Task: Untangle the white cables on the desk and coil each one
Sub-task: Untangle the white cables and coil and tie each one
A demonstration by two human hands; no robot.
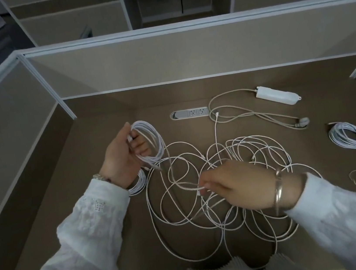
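No writing reads; on the brown cubicle desk (96, 146), your left hand (122, 158) grips a white cable coil (152, 138), your right hand (232, 184) pinches a strand of the tangled white cables (254, 147).

Desk (96, 146) is showing plain brown. Loose cables (227, 196) on it are showing white, as are the coil (150, 141) in the left hand and the coil (348, 136) at the right. Power strip (277, 94) is showing white, with a pale grey cord (249, 114). Socket panel (190, 113) is showing silver-grey. Partition walls (184, 58) are showing beige with pale grey trim. Sleeves (88, 218) are showing white with a lace pattern. Bangle (277, 191) is showing silver.
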